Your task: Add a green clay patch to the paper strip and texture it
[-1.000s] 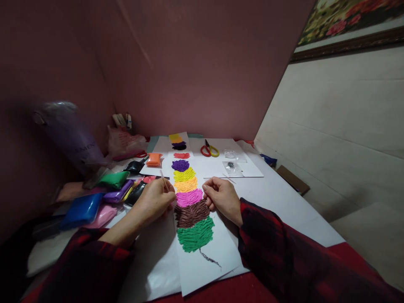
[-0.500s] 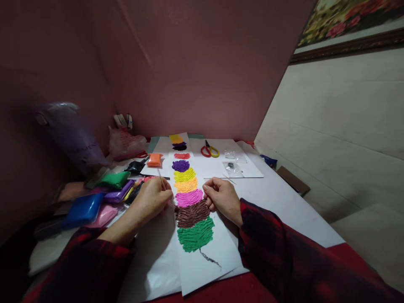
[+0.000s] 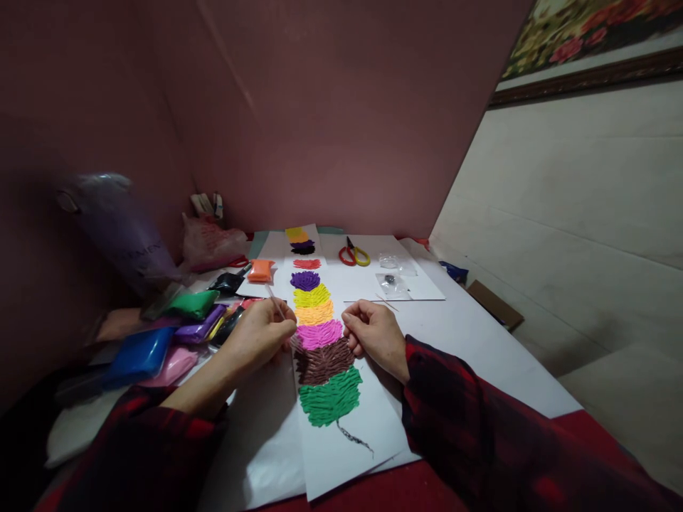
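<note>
A long white sheet of paper [image 3: 373,419] lies before me, with textured clay bands down it. Among them are a green band [image 3: 331,398], a brown band [image 3: 324,364] and a pink band [image 3: 320,333]. My left hand [image 3: 267,331] is closed around a thin pale stick [image 3: 276,302], at the left edge of the pink and brown bands. The stick's lower end is blurred. On the other side, my right hand [image 3: 376,333] is closed, thumb against forefinger, beside the right edge of those bands. What it pinches, if anything, is hidden.
Bags of coloured clay, including a blue one [image 3: 141,355] and a green one [image 3: 193,304], are heaped at left. An orange clay bag [image 3: 261,270], red-and-yellow-handled scissors [image 3: 354,254] and a small clear bag [image 3: 393,286] lie farther back. A pink wall [image 3: 331,128] stands behind.
My left hand has shifted slightly right, towards the bands, and the stick in it leans differently. My right hand has stayed almost still.
</note>
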Demonstrator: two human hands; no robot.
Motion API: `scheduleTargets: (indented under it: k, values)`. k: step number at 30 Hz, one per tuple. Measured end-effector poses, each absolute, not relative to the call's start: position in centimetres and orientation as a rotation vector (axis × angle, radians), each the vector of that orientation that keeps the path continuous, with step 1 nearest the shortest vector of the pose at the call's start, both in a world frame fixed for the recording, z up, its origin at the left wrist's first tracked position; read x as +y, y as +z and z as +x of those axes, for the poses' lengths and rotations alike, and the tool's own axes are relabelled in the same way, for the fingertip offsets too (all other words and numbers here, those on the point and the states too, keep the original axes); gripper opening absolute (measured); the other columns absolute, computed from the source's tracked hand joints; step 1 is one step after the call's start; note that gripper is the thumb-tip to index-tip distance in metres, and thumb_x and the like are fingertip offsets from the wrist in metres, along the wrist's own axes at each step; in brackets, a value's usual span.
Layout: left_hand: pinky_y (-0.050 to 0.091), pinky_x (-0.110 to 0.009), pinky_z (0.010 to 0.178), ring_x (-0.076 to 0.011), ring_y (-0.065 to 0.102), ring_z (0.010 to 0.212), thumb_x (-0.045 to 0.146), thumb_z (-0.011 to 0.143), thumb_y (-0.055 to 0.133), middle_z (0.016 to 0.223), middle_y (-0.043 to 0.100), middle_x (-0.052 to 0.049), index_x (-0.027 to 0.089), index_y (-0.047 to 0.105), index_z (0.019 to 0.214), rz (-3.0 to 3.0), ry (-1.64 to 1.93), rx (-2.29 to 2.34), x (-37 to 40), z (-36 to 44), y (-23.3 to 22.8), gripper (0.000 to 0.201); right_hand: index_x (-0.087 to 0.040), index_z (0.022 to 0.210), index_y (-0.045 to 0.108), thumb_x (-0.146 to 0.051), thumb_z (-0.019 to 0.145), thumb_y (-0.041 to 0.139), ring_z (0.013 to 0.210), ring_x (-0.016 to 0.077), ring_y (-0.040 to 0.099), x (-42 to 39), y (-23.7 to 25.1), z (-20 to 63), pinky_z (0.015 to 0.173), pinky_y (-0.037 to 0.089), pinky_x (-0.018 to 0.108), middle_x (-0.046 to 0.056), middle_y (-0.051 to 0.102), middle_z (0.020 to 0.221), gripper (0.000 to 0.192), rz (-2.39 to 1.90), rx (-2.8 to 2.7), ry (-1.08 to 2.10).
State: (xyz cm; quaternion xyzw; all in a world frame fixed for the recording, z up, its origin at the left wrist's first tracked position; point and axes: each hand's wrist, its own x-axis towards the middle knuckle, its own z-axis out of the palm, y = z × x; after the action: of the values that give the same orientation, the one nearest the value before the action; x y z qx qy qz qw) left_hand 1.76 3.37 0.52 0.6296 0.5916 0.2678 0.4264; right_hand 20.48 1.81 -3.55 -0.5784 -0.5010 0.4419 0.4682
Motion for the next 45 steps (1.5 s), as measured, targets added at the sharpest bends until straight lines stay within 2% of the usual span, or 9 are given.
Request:
scheduleTargets:
  k: [18, 45]
  values:
    - [0.028, -0.017, 0.031, -0.0089, 0.045, 0.029, 0.009, 0.062, 0.049, 0.040, 0.053, 0.004, 0.019, 0.048, 0.060, 1.610, 0.622, 1.486, 3.3, 1.8, 0.4, 0.010, -0.017, 0.067, 0.054, -0.016, 0.079, 0.053, 0.033, 0.0064, 0.051, 1.7, -3.4, 20.4, 0.029, 0.041, 0.013, -0.007, 0.055, 0.046, 0.012, -1.414, -1.217, 1.091]
    - [0.033, -0.017, 0.033, -0.0072, 0.045, 0.032, 0.011, 0.068, 0.051, 0.044, 0.054, 0.006, 0.018, 0.050, 0.067, 1.521, 0.730, 1.290, 2.8, 2.7, 0.2, 0.008, -0.016, 0.068, 0.055, -0.013, 0.081, 0.051, 0.034, 0.0062, 0.051, 1.7, -3.4, 20.4, 0.029, 0.041, 0.013, -0.007, 0.055, 0.047, 0.014, -1.419, -1.223, 1.081]
